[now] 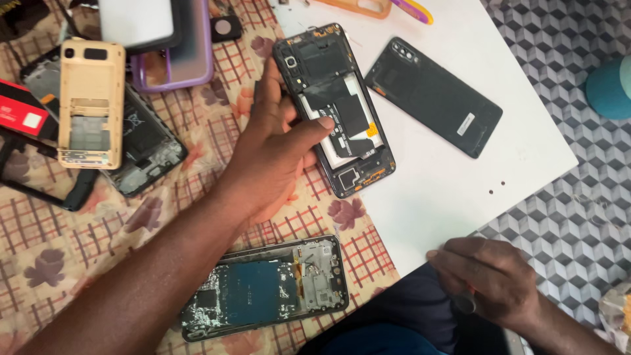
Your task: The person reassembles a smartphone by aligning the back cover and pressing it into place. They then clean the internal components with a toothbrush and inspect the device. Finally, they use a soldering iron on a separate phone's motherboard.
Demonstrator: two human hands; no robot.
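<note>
Right hand (496, 279) curled; left hand (276, 154) gripping opened phone (335, 108)

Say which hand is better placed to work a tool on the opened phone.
Probably right. The left hand already grips the opened phone, steadying it. The right hand is free of the phone and seems to hold a small metal tool near the white board.
</note>
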